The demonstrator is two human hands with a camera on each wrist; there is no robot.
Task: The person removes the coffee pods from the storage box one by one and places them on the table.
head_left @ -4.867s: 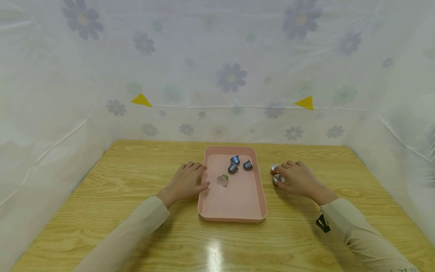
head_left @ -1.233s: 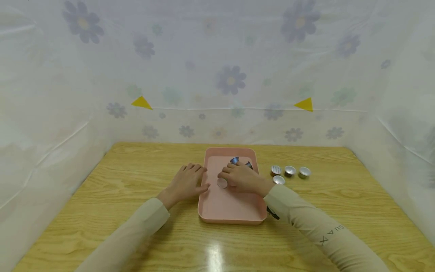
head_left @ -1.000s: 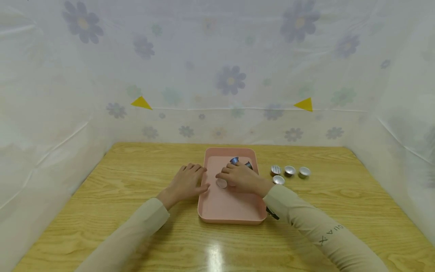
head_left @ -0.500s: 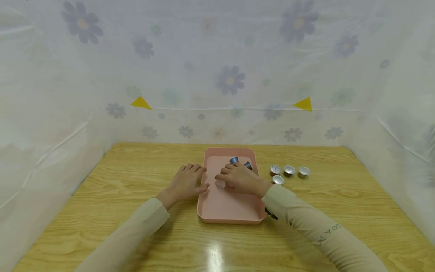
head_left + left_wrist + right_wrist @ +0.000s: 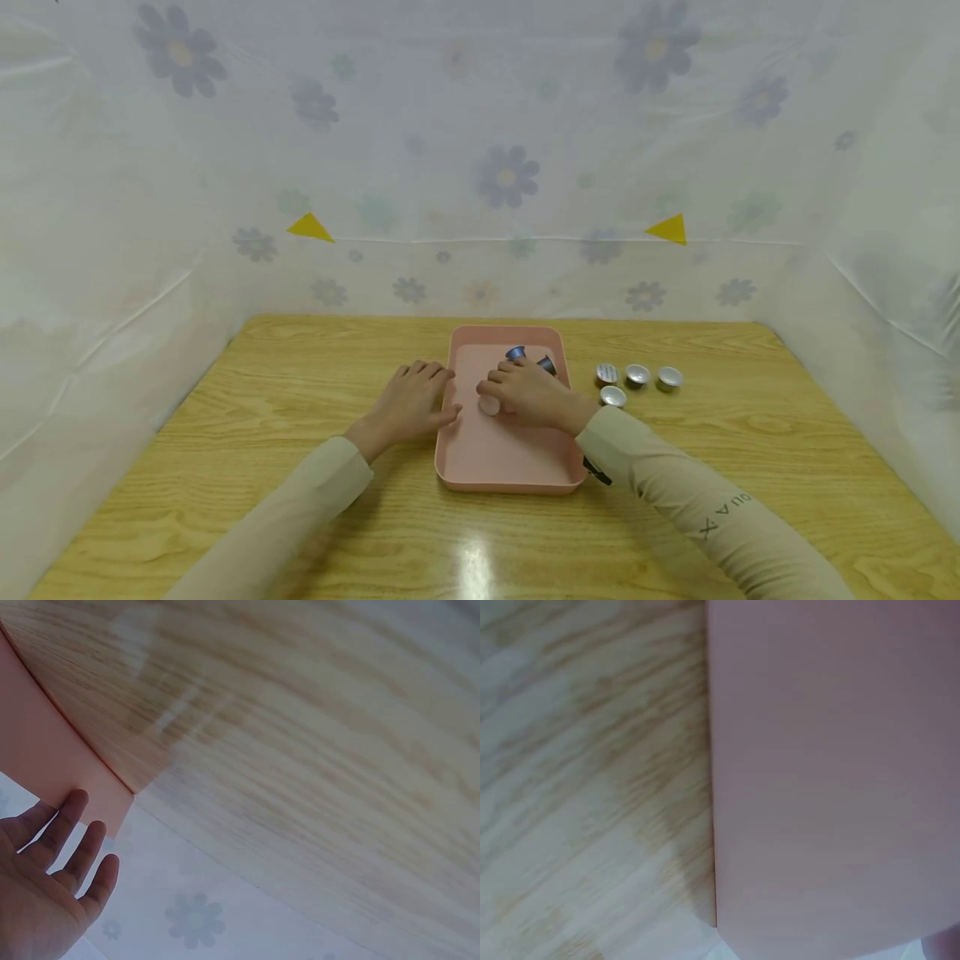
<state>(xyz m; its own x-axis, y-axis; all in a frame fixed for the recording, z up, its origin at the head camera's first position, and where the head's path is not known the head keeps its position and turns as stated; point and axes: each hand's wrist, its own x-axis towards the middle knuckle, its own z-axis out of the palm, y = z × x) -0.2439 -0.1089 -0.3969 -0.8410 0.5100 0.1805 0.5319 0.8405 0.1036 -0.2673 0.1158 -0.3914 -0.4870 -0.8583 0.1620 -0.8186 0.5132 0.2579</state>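
In the head view a pink tray [image 5: 510, 471] stands on the table. My right hand [image 5: 531, 392] is down inside it, fingers curled round a coffee capsule whose pale lid [image 5: 489, 406] faces me. Beyond the knuckles lie a blue capsule [image 5: 515, 353] and a dark grey capsule [image 5: 547, 365], partly covered. My left hand [image 5: 408, 404] rests at the tray's left rim. The left wrist view shows its fingers [image 5: 88, 844] extended and spread along the tray wall [image 5: 67, 765]. The right wrist view is mostly filled by the tray's outer wall [image 5: 832, 765].
Right of the tray, several coffee capsules [image 5: 637, 376] stand lid up on the wooden table [image 5: 300, 358]. A flower-printed white sheet [image 5: 420, 167] encloses the back and sides, with two yellow triangles [image 5: 666, 229] on it.
My right hand has left the capsules on the table and moved left into the tray. Over the last second the capsule it holds has shifted only slightly. My left hand has stayed put.
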